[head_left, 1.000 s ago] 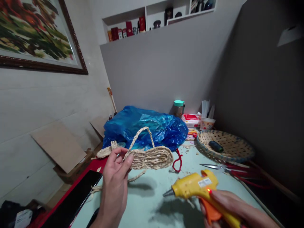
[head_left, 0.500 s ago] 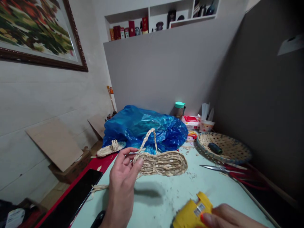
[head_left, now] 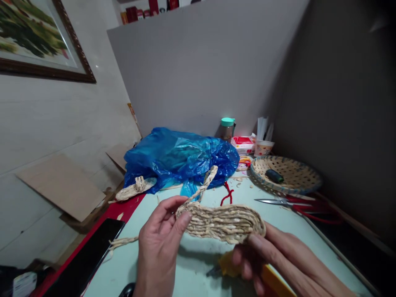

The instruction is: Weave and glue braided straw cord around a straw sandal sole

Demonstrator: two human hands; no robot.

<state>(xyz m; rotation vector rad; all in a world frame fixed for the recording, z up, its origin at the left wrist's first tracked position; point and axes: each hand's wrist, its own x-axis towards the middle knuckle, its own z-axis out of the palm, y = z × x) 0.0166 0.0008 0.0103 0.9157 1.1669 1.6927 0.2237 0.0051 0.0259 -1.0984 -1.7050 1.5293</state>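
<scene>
A woven straw sandal [head_left: 221, 220] with a braided loop strap is held above the pale green table [head_left: 198, 272]. My left hand [head_left: 159, 247] pinches its left end between thumb and fingers. My right hand [head_left: 272, 258] grips its right end from below. A yellow glue gun [head_left: 227, 268] lies on the table under the sandal, mostly hidden by my right hand. A second straw sandal [head_left: 134, 189] lies at the table's left, beside a blue plastic bag [head_left: 179, 159].
A woven basket [head_left: 286, 175] holding a dark object sits at the right, with scissors [head_left: 278, 202] in front of it. A jar with a green lid [head_left: 227, 128], a cup [head_left: 264, 146] and a red-white packet [head_left: 244, 144] stand at the back. A black phone [head_left: 85, 264] lies left.
My right hand has put the glue gun down on the table and taken hold of the sandal's right end. The sandal has come closer and lower, and the view has tilted down.
</scene>
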